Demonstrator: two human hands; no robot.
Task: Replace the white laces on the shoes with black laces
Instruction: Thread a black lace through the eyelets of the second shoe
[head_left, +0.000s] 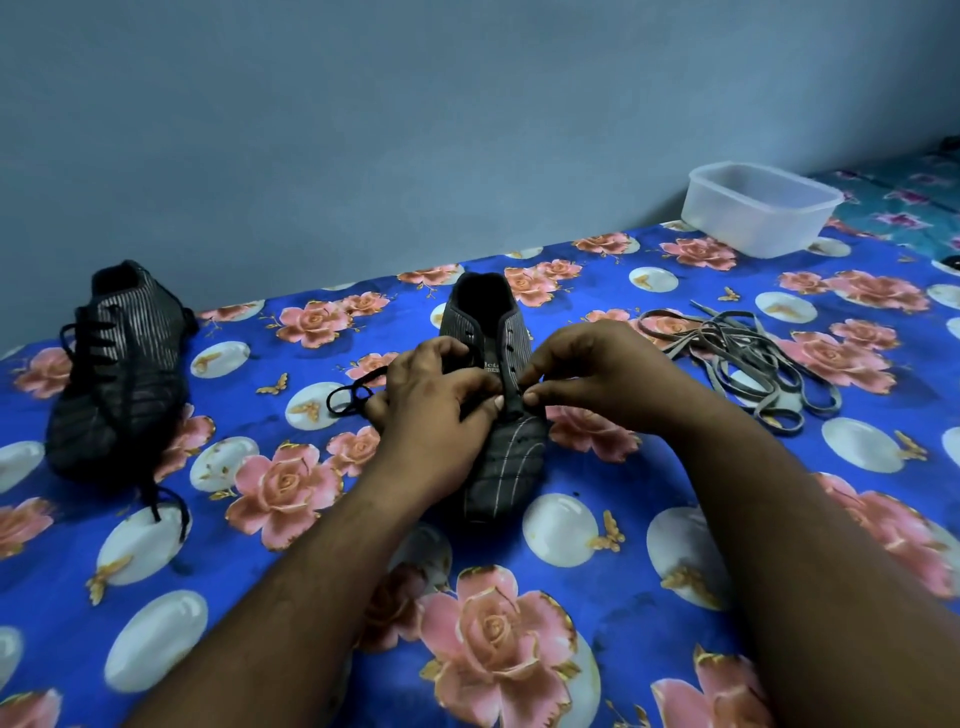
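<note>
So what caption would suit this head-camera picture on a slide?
Both hands thread a black lace into the middle shoe; the laced shoe and removed laces lie aside.

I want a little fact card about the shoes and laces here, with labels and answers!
shoe being laced: middle shoe, toe toward the person
left hand: on the shoe's lower eyelets
right hand: pinching at the same spot
black lace: loose loop left of that shoe
other shoe: far left, black-laced already
old laces: greyish tangled pile on the right
plastic tub: back right, looks empty
surface: blue flowered cloth
</note>
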